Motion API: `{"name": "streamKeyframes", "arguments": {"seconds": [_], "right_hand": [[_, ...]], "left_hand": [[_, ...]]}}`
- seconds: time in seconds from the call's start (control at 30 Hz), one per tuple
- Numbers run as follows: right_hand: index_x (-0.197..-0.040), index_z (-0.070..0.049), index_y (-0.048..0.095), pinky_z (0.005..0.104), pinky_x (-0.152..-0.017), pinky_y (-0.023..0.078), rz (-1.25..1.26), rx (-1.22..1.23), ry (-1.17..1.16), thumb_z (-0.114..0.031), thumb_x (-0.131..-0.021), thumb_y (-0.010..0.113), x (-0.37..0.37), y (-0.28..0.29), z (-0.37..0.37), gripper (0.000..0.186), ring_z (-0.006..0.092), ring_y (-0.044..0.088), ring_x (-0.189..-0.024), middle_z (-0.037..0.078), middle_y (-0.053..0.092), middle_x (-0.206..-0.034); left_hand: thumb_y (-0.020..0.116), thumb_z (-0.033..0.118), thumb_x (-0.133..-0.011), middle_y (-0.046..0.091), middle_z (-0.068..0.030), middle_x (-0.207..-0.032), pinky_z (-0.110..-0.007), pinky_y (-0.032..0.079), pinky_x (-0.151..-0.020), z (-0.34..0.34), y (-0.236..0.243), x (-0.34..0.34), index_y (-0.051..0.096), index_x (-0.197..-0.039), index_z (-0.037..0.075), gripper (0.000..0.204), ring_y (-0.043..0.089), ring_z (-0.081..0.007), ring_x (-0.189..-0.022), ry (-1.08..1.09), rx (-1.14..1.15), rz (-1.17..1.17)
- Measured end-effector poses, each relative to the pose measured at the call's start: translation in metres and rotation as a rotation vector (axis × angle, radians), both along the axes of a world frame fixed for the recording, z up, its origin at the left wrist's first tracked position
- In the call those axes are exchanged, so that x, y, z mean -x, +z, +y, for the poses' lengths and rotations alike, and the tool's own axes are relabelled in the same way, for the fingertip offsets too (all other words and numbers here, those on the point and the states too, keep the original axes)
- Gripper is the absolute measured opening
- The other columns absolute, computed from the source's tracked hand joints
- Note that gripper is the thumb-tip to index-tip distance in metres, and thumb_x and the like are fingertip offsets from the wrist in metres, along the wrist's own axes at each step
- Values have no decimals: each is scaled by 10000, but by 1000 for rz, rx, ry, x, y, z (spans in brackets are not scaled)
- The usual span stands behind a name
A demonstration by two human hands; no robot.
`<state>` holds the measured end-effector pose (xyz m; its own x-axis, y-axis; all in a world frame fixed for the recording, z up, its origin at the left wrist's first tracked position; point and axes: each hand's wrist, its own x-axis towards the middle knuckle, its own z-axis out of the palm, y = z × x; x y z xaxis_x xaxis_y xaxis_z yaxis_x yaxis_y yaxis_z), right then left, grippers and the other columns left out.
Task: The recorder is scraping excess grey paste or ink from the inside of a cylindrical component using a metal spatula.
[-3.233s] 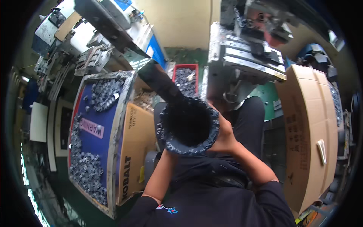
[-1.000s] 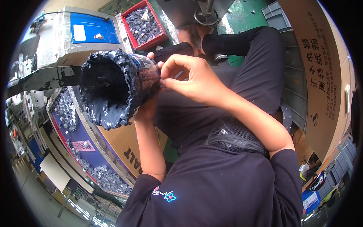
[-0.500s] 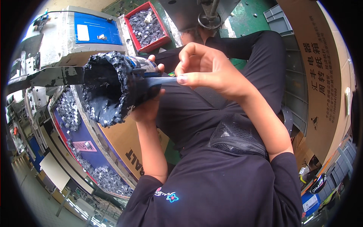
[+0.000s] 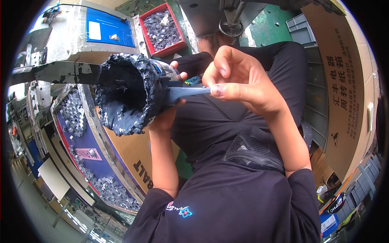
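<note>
My left hand (image 4: 164, 119) is wrapped round a can (image 4: 164, 69) lying on its side; its fingertips show along the top. Thick, dark, glossy coating (image 4: 142, 87) crusts the can's ragged mouth, which faces left, and the inside is dark. Between thumb and forefinger, my right hand (image 4: 243, 83) pinches the thin end of a grey-blue tapered tool (image 4: 188, 92), perhaps a scraper. Its wider end meets the can's near side, beside the coated rim; I cannot tell exactly where it touches. The other right fingers are curled above the thumb.
A dark flat metal bar (image 4: 56, 73) reaches in from the left behind the can's mouth. Beyond stands a red bin (image 4: 183, 42) of small metal pieces. More pieces lie on a blue surface (image 4: 83, 141) at left. A large cardboard box (image 4: 344, 101) and grey crates (image 4: 316, 97) stand at right.
The can and both hands sit slightly further right in view, as the whole view has shifted a little. The tool's wider end now shows more plainly beside the rim.
</note>
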<state>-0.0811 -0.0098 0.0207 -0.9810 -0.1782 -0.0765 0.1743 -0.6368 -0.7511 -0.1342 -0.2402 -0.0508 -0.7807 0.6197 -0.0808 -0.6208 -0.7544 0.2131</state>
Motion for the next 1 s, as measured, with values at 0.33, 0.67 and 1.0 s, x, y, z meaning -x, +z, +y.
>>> {"name": "streamKeyframes", "arguments": {"seconds": [0.33, 0.67, 1.0], "right_hand": [[-892, -111, 447, 237, -684, 446, 47, 67, 2, -19, -839, 708, -1, 4, 10, 282, 93, 567, -780, 67, 622, -858], [-848, -117, 443, 250, -729, 459, 68, -57, -74, -26, -824, 712, -2, 6, 8, 285, 99, 565, -793, 61, 612, -856], [-1034, -46, 562, 241, -838, 480, 3, -312, -64, -22, -844, 695, -1, -9, -12, 233, 77, 583, -901, 13, 588, -936]], "left_hand": [[535, 481, -957, 125, -279, -1562, -638, 521, -916, -8, -4, 6, 200, -1527, 92, 767, 248, -519, -1395, 62, 136, -9], [509, 488, -967, 100, -277, -1568, -662, 503, -921, -11, -5, 7, 193, -1535, 122, 746, 228, -533, -1397, 94, 81, 6], [521, 551, -936, 100, -261, -1575, -657, 514, -909, -11, 4, 5, 187, -1536, 128, 806, 242, -516, -1399, 44, -101, -49]]}}
